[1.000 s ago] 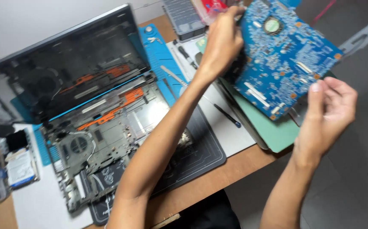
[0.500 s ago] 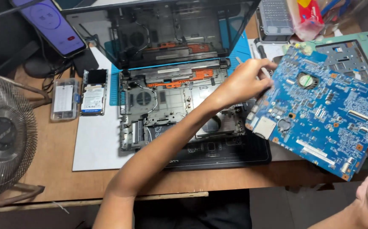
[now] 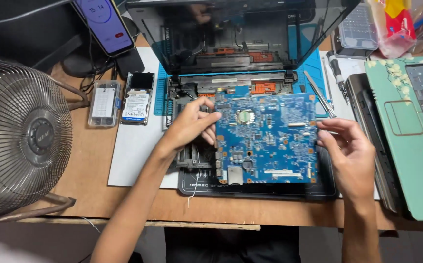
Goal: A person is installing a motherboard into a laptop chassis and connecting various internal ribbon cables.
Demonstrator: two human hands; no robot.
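While the wooden desk [image 3: 89, 195] sits cluttered beside a fan [image 3: 19, 136], I see my left hand [image 3: 189, 124] and right hand [image 3: 350, 148] each gripping the blue board [image 3: 265, 139], flat over the laptop base [image 3: 192, 158].

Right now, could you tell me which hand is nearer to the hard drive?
Left. The left hand grips the blue motherboard's left edge, just right of the hard drive; the right hand holds the far edge.

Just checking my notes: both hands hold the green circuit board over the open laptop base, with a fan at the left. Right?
Not quite. The head view shows the circuit board is blue, not green. Both hands, left and right, hold it over the laptop base, fan at left.
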